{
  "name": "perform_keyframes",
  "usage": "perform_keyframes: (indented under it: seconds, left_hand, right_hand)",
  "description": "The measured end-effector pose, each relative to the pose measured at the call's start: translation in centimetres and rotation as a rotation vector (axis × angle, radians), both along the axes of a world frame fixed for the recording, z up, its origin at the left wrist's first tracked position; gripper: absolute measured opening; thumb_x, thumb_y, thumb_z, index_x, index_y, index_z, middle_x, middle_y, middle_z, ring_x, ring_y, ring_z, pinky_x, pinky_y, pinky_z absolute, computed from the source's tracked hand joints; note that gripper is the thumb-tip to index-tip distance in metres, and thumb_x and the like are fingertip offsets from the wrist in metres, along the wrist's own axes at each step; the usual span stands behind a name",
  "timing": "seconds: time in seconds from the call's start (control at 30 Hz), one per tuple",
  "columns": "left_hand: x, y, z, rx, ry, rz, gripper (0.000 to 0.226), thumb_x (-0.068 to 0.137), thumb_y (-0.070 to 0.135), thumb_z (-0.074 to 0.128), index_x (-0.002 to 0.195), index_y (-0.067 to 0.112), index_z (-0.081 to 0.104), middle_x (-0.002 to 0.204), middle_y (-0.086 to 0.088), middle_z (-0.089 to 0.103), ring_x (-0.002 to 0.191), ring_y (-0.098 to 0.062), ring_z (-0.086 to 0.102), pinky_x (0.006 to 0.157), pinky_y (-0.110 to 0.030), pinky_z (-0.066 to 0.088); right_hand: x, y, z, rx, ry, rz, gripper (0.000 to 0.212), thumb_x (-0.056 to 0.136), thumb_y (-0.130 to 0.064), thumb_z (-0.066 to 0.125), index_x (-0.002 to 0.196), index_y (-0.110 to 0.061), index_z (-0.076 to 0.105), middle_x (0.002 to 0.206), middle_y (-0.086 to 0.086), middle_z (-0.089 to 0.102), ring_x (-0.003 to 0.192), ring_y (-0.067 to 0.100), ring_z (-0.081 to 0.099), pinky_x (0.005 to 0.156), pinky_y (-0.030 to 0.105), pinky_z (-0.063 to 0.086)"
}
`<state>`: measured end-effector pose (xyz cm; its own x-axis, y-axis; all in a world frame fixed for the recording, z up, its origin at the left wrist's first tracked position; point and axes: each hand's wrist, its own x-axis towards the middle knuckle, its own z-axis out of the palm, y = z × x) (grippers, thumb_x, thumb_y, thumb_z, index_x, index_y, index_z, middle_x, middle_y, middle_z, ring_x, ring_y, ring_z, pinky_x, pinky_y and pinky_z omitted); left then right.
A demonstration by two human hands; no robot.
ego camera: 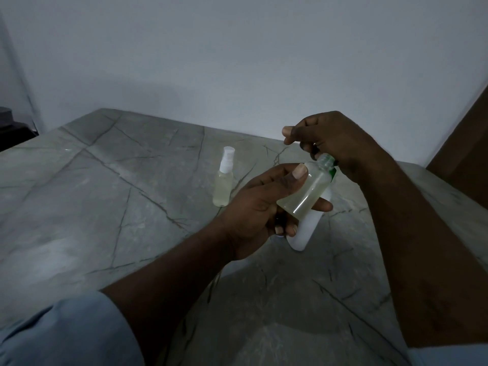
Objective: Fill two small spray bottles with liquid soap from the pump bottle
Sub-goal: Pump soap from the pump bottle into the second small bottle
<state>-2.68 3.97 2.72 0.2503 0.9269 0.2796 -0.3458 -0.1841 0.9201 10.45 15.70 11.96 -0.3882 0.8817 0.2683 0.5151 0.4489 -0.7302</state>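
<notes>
The left hand [261,207] grasps an uncapped spray bottle [303,191], which is tilted with its neck toward 1 o'clock. There the right hand [335,143] curls over the white pump bottle [306,231]; I cannot tell its grip. A capped spray bottle [224,180] stands at 9 o'clock on the grey veined table [105,180], before a pale wall [237,62].

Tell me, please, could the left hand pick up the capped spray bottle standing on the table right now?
Probably not yet: the way to the capped spray bottle is free, but the left hand grips the open bottle.
</notes>
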Motion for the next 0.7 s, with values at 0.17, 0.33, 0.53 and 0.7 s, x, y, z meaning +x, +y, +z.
perform_keyframes:
  seconds: [0.17, 0.33, 0.53, 0.7]
  left_hand:
    - [-0.03, -0.11, -0.14, -0.003, -0.018, -0.014, 0.047, 0.092, 0.047, 0.053, 0.125, 0.014, 0.059, 0.097, -0.011, 0.075, 0.053, -0.018, 0.049, 0.047, -0.023, 0.044]
    - [0.16, -0.11, 0.01, -0.002, -0.013, -0.01, 0.043, 0.094, 0.044, 0.049, 0.123, 0.014, 0.059, 0.09, -0.005, 0.075, 0.053, -0.019, 0.048, 0.047, -0.025, 0.042]
    - [0.02, -0.01, -0.07, 0.008, -0.01, -0.008, 0.044, 0.092, 0.048, 0.052, 0.125, 0.019, 0.06, 0.098, -0.01, 0.076, 0.058, -0.025, 0.044, 0.053, -0.029, 0.039]
    - [-0.11, 0.17, -0.24, -0.004, -0.011, -0.012, 0.051, 0.094, 0.048, 0.053, 0.13, 0.013, 0.058, 0.108, -0.02, 0.073, 0.057, -0.025, 0.047, 0.049, -0.026, 0.042]
  right_hand:
    - [0.04, -0.14, -0.29, -0.035, -0.012, 0.021, 0.025, 0.091, -0.032, 0.072, 0.091, -0.009, 0.079, 0.059, -0.005, 0.058, 0.042, -0.001, 0.045, 0.061, 0.027, 0.038]
    - [0.21, 0.03, -0.21, -0.006, 0.0, 0.008, 0.026, 0.089, -0.037, 0.073, 0.089, -0.012, 0.08, 0.057, -0.008, 0.058, 0.047, 0.003, 0.047, 0.062, 0.028, 0.039]
    - [0.27, -0.09, 0.0, 0.036, 0.054, 0.013, 0.023, 0.09, -0.036, 0.072, 0.09, -0.014, 0.08, 0.076, 0.006, 0.068, 0.059, 0.011, 0.05, 0.066, 0.031, 0.041]
    - [0.16, 0.0, -0.3, -0.043, 0.011, 0.027, 0.024, 0.089, -0.033, 0.074, 0.091, -0.011, 0.08, 0.063, -0.002, 0.059, 0.056, 0.011, 0.047, 0.066, 0.032, 0.04]
